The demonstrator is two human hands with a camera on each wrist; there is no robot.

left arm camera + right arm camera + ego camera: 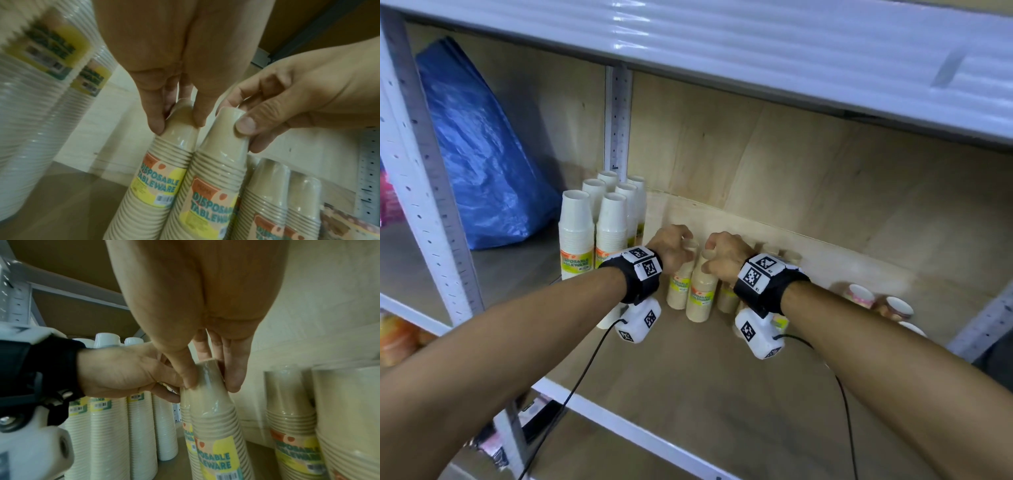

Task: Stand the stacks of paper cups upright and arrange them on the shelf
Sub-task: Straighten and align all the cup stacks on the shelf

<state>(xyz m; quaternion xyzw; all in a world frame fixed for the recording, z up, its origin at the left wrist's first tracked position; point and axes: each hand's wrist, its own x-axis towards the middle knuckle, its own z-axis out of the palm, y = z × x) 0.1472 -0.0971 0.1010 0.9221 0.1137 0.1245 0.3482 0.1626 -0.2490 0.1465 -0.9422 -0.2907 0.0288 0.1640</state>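
Two tan paper cup stacks stand side by side on the wooden shelf board [722, 394], both wrapped in clear plastic with yellow labels. My left hand [681, 245] [176, 125] pinches the top of the left tan stack [680, 291] [162, 178]. My right hand [710, 257] [211, 382] pinches the top of the right tan stack [702, 296] [216, 186] [218, 434]. More tan stacks [292, 410] stand upright just to the right, partly hidden behind my right wrist in the head view. Several white cup stacks [592, 233] [109, 426] stand upright in a block on the left.
Patterned cup stacks [863, 294] lie on their sides at the right end of the shelf. A blue plastic bag [482, 154] fills the bay to the left, beyond a white upright post [424, 205]. The upper shelf [756, 51] hangs low overhead.
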